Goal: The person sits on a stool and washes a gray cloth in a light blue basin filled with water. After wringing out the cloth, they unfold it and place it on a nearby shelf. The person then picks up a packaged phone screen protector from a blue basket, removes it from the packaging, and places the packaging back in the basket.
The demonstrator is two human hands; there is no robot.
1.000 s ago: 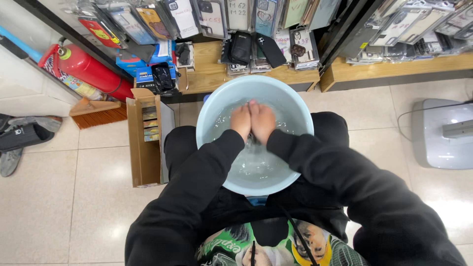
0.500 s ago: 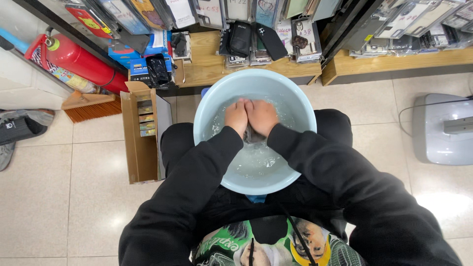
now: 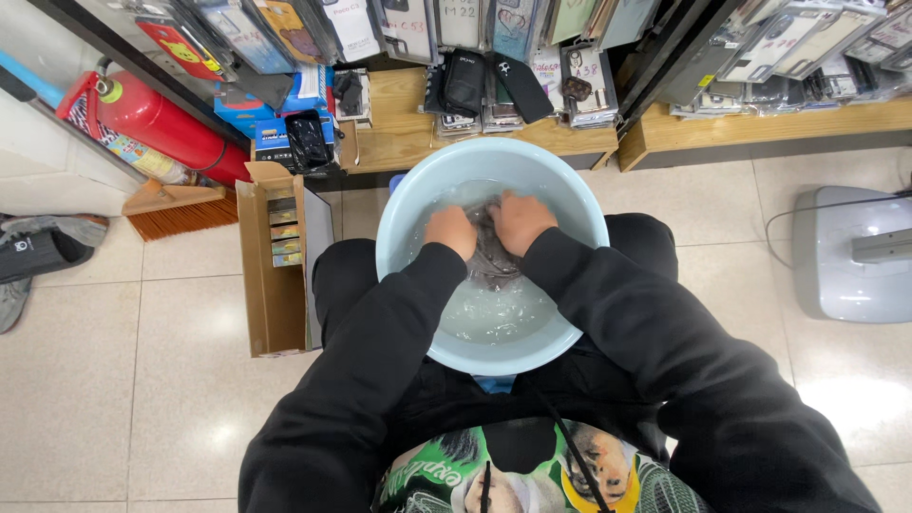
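Pale blue basin [image 3: 399, 204] of water between the knees, grey cloth [image 3: 489, 255] sunk in its middle. Left hand [image 3: 449, 230] and right hand [image 3: 518, 220] both clenched on cloth, fingers curled tight. Mid-scrub, apparently; next, probably more rubbing, then wringing.

The floor [image 3: 114, 408] is laid with pale, glossy square tiles, and a bright sheen is seen at four o'clock. Across twelve o'clock, low wooden shelves [image 3: 399, 142] are set, hung and stacked with packaged goods. At ten o'clock a red extinguisher [image 3: 157, 123] is leaned against a white wall [image 3: 38, 161], with a broom [image 3: 180, 209] just beside it. An open cardboard box [image 3: 275, 275] is stood at nine o'clock. A grey appliance [image 3: 845, 256] is placed on the floor at three o'clock.
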